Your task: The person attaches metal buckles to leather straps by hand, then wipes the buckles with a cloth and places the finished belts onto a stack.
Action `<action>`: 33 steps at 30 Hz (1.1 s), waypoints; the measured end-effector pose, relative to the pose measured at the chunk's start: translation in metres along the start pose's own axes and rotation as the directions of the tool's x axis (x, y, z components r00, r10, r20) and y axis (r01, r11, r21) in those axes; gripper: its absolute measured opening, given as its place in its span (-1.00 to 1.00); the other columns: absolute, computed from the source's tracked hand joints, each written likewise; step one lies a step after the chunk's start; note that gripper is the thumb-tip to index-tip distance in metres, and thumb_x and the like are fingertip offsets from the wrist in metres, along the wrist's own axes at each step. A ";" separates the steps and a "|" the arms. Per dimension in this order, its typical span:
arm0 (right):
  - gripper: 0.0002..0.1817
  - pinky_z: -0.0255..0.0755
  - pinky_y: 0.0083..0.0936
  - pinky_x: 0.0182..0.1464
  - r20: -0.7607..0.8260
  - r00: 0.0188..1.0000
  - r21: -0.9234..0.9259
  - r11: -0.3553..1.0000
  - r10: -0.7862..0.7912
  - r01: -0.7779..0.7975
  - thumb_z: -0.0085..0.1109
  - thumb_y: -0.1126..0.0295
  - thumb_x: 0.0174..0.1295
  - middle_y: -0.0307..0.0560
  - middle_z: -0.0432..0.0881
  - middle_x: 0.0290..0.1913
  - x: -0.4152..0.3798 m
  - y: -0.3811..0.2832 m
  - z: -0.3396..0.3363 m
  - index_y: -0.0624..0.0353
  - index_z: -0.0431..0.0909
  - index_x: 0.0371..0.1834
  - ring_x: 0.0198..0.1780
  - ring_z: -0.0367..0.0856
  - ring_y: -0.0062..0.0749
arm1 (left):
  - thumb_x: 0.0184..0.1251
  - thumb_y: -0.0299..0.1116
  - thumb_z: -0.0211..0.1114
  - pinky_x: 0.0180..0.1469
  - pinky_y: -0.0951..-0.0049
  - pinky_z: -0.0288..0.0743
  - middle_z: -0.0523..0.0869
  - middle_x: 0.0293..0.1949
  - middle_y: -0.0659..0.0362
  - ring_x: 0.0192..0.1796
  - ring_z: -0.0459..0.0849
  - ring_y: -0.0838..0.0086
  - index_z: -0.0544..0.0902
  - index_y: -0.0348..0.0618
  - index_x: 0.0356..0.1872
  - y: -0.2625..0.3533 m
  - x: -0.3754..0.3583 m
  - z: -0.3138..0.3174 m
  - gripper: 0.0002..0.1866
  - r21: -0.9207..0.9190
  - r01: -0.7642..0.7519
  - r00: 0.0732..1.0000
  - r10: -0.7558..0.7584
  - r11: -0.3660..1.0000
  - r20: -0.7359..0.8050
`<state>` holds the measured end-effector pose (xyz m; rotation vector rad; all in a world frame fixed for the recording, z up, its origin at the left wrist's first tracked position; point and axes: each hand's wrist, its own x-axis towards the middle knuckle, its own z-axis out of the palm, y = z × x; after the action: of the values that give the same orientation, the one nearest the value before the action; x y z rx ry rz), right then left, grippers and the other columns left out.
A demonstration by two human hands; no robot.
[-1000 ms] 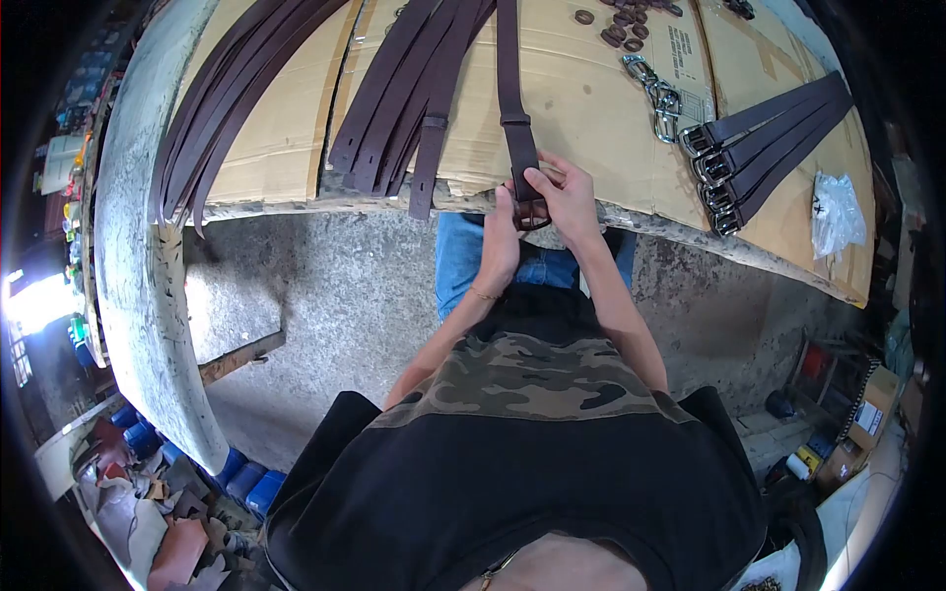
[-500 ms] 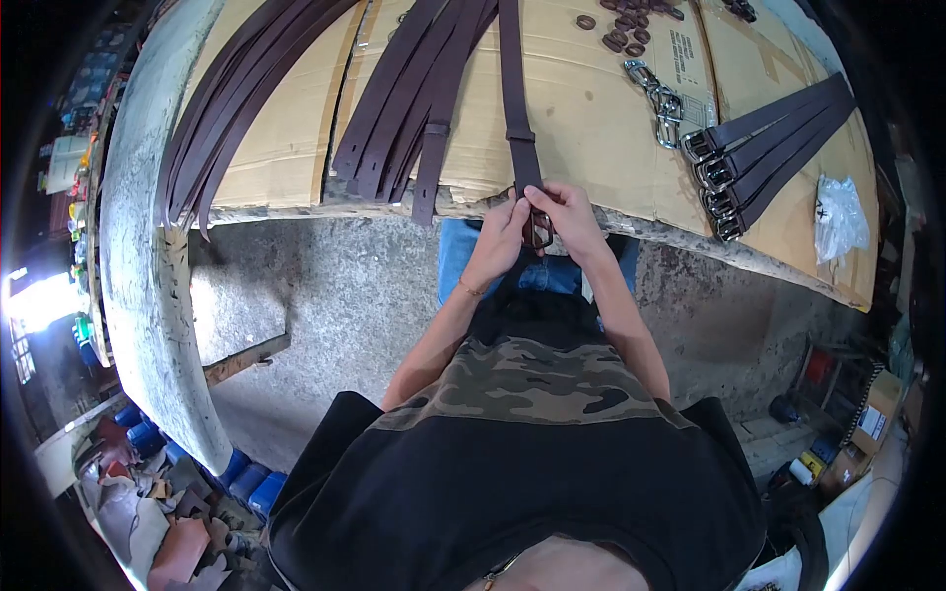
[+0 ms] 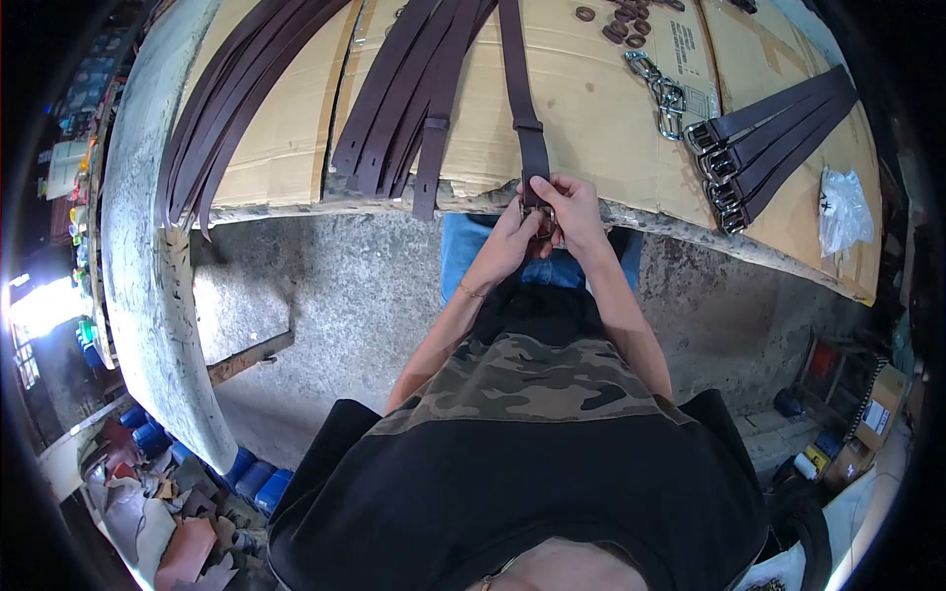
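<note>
A dark brown leather belt (image 3: 517, 84) runs down the cardboard towards me, with a keeper loop around it. Its end reaches past the table edge, where a metal buckle (image 3: 541, 224) sits between my hands. My left hand (image 3: 505, 243) is closed on the buckle from the left side, its fingertips partly hidden. From the right, my right hand (image 3: 576, 214) pinches the belt end just above the buckle, thumb on top. Left of this belt lies a bundle of similar brown straps (image 3: 394, 108), one strap (image 3: 434, 158) bearing a loop.
More straps (image 3: 246, 89) hang over the edge at far left. To the right are loose metal buckles (image 3: 670, 98), small brown leather loops (image 3: 631, 20), finished-looking buckled belts (image 3: 774, 143) and a clear plastic bag (image 3: 844, 212). Cardboard (image 3: 601, 128) covers the table.
My left fingers have shifted onto the buckle, which now sits tilted and more covered. The belt's end has moved slightly right, and its keeper loop sits a little higher in view.
</note>
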<state>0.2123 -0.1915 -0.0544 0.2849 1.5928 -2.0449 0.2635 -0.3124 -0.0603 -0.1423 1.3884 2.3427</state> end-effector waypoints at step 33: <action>-0.74 0.26 -0.73 -0.81 0.025 0.996 0.180 0.980 -0.090 0.084 -0.06 0.39 0.36 -0.12 0.68 -0.29 0.004 0.018 0.013 0.35 0.57 -0.14 -0.70 0.47 -0.66 | 0.54 -0.16 -0.24 -0.60 0.66 0.24 0.54 -0.56 0.21 -0.58 0.46 0.62 0.40 -0.17 -0.16 -0.023 -0.001 -0.011 -0.68 0.031 -0.069 0.970 0.074 0.997 -0.233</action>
<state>0.2202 -0.2078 -0.0679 0.2485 1.4266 -2.2532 0.2724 -0.3127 -0.0848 -0.3797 1.5525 2.4315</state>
